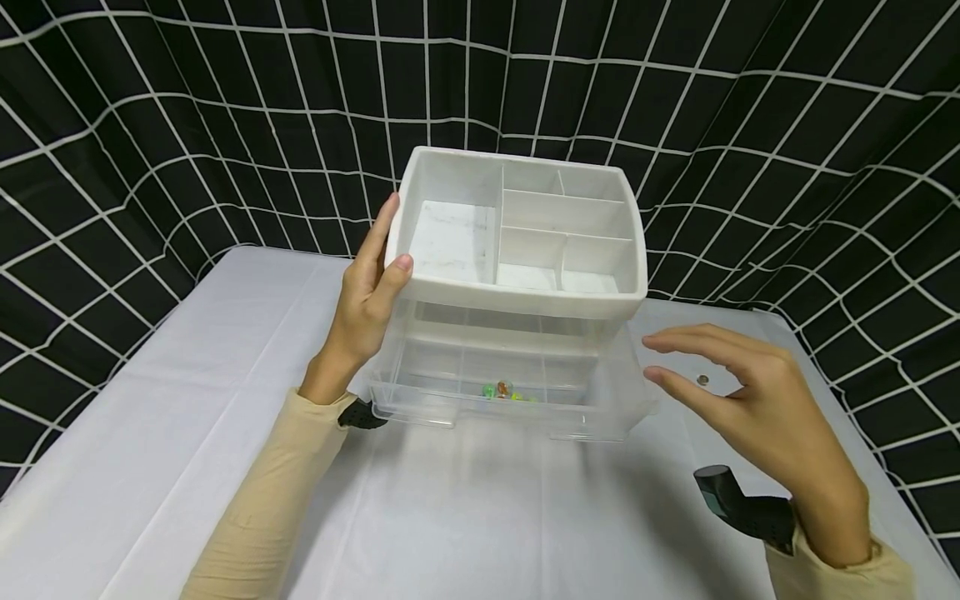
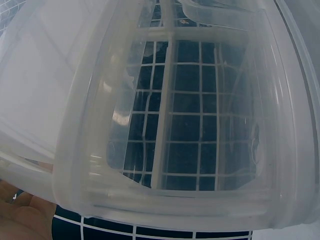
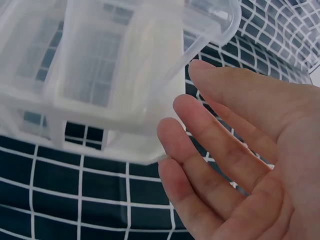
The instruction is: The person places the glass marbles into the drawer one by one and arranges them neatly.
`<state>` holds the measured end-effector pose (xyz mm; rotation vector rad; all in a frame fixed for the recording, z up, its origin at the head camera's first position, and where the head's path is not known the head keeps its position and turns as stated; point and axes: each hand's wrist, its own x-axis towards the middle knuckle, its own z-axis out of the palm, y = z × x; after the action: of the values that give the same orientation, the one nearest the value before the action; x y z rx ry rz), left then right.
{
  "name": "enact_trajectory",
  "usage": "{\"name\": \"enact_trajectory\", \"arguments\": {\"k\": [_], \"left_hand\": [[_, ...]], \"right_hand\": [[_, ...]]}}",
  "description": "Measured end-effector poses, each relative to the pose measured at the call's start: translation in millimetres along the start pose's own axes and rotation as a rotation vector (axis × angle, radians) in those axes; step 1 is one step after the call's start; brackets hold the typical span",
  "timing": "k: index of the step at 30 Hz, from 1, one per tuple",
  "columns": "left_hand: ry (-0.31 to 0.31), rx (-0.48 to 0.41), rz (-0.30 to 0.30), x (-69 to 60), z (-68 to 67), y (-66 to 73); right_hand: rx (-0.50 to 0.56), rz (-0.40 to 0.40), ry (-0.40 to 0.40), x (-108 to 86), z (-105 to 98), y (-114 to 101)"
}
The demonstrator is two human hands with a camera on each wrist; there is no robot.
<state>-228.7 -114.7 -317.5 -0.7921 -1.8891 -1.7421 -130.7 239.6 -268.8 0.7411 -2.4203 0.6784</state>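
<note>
A white desk organizer (image 1: 566, 218) with several top compartments is tilted toward me. My left hand (image 1: 363, 304) grips its left side, thumb over the rim. Below the top juts a clear plastic drawer (image 1: 420, 367), with several small coloured marbles (image 1: 502, 389) inside near the front wall. In the left wrist view the clear plastic end (image 2: 280, 150) fills most of the picture, and part of the left hand (image 2: 27, 215) shows at the lower left. My right hand (image 1: 765, 400) holds nothing, its fingers loosely bent beside the drawer's right end. Right fingers (image 3: 215, 145) also show near the organizer's white edge.
A small round object (image 1: 702, 380) lies on the white tablecloth (image 1: 187, 383) behind the right hand. Black curtains (image 1: 330, 100) with a white grid surround the table. Each wrist wears a black device (image 1: 750, 508).
</note>
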Motion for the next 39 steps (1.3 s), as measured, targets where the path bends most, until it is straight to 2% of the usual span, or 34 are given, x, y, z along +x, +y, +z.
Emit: {"name": "enact_trajectory", "arguments": {"k": [5, 16, 32, 39], "left_hand": [[0.002, 0.000, 0.002, -0.2, -0.4, -0.5], [-0.002, -0.009, -0.004, -1.0, -0.2, -1.2], [0.004, -0.013, 0.005, 0.4, 0.0, -1.3], [0.000, -0.005, 0.004, 1.0, -0.4, -2.1]], "right_hand": [[-0.013, 0.027, 0.015, -6.6, 0, 8], [-0.081, 0.138, 0.012, -17.7, 1, 24], [-0.066, 0.187, 0.007, -23.4, 4, 54], [-0.042, 0.273, -0.019, -25.9, 4, 68]]}}
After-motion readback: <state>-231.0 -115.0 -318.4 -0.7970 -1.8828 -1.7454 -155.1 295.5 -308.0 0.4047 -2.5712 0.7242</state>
